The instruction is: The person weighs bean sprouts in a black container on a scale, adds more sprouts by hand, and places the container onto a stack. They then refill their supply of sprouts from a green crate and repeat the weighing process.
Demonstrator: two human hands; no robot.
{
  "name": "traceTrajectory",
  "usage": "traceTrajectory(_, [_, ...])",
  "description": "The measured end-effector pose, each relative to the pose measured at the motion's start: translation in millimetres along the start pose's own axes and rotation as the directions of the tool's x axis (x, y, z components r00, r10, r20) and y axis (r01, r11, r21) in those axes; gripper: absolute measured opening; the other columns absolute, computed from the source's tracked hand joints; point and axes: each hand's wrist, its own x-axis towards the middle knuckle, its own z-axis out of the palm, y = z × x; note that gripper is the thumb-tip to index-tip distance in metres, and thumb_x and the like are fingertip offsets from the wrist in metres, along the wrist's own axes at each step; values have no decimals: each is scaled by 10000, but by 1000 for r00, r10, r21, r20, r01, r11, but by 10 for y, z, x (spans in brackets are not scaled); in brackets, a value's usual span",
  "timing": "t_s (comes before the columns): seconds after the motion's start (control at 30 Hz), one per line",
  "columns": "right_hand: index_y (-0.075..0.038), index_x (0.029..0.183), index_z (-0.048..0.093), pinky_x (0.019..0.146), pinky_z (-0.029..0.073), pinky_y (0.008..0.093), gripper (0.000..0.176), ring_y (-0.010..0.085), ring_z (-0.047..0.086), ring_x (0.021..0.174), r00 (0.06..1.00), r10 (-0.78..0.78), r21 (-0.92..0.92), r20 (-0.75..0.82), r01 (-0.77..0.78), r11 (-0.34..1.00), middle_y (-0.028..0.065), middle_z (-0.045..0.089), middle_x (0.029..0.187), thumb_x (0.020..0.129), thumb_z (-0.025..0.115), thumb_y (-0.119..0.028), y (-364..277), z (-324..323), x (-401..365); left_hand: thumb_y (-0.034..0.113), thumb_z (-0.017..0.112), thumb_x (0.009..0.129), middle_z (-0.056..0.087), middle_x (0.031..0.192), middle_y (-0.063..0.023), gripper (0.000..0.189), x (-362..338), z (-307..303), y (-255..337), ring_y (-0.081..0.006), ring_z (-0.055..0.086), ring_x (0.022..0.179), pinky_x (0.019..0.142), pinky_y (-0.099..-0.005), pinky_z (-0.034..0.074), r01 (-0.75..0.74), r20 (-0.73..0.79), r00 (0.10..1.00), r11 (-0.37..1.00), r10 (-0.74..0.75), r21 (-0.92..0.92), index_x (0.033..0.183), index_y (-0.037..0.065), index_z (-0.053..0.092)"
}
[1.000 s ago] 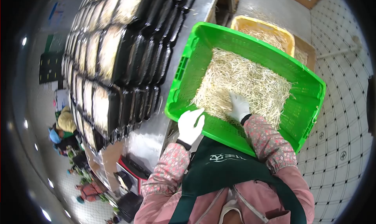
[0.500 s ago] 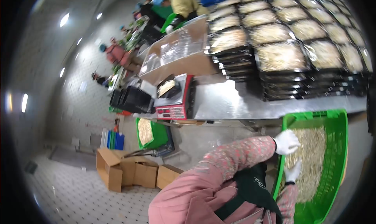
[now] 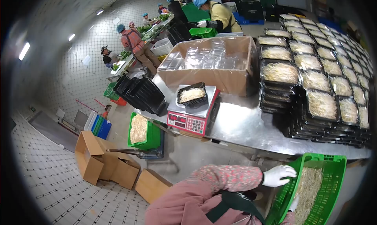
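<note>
My left hand [image 3: 278, 176], in a white glove, is beside the near wall of a green crate [image 3: 333, 193]. Its fingers are stretched out and slightly apart, and nothing shows in them. Pale bean sprouts [image 3: 308, 193] lie inside the crate. Low at its inner near side is my right hand [image 3: 294, 203], also gloved; the crate wall hides much of it, so its grip cannot be made out. On the steel table, a black tray of sprouts [image 3: 192, 94] rests on a red and silver scale [image 3: 187, 123].
Stacks of packed sprout trays [image 3: 322, 105] fill the table's right side. Behind the scale stands a cardboard box [image 3: 235, 81] of clear plastic containers. Empty black trays [image 3: 141, 93] stand left. Another green crate [image 3: 147, 134] and cardboard boxes [image 3: 106, 162] are below. Co-workers [image 3: 222, 16] work farther back.
The view has swung, so the table and scale sit lower and farther right. My left hand has drawn back from over the crate to outside its rim. The right hand is lower in view.
</note>
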Motion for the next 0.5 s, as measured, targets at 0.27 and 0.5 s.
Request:
traceTrajectory(0.27, [-24, 1310, 492, 845, 455, 385, 477, 266, 532, 965, 995, 87, -236, -52, -97, 967, 108, 542, 1188, 923, 555, -296, -364, -1132, -113, 140, 611, 904, 612, 1247, -151, 315, -1764, -2527, 144, -312, 572, 1174, 1013, -410, 454, 341, -453, 870, 901, -194, 270, 1210, 65, 628])
traceTrajectory(0.5, [-56, 1448, 327, 1047, 278, 391, 555, 251, 323, 1254, 922, 40, -200, -385, -125, 972, 96, 346, 1428, 986, 416, -350, -1637, -2185, -904, 311, 702, 817, 300, 1559, -180, 761, -3783, -5237, 32, -402, 158, 1473, 1180, -512, 161, 855, -838, 463, 104, 288, 508, 1453, 31, 390])
